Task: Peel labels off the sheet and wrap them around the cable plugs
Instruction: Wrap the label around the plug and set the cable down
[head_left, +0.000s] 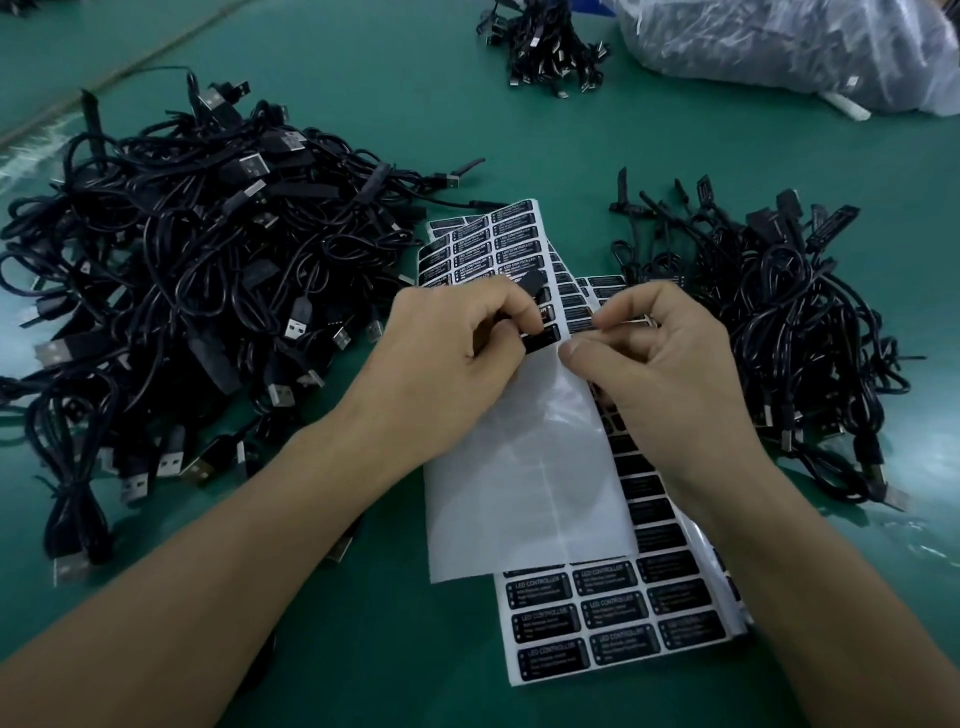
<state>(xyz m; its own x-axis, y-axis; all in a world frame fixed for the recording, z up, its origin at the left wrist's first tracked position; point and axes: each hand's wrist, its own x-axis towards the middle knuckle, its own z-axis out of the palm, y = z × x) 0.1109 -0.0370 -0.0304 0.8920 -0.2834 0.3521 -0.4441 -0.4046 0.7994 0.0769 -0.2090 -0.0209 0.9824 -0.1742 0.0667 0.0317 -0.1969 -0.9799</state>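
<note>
Nearest, a full label sheet (597, 623) lies on the green table (374, 613), with a partly stripped sheet (519, 467) overlapping it. Above this sheet, the left hand (457, 343) pinches a black plug (540, 336). The right hand (670, 364) pinches what appears to be a label (631, 319), just beside the plug. Cable piles lie left (182, 286) and right (779, 322). Farthest are a cable bundle (550, 47) and a plastic bag (779, 47).

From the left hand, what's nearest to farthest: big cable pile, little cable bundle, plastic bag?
1. big cable pile, just left of the left hand.
2. little cable bundle, far ahead near the top edge.
3. plastic bag, farthest, top right corner.
</note>
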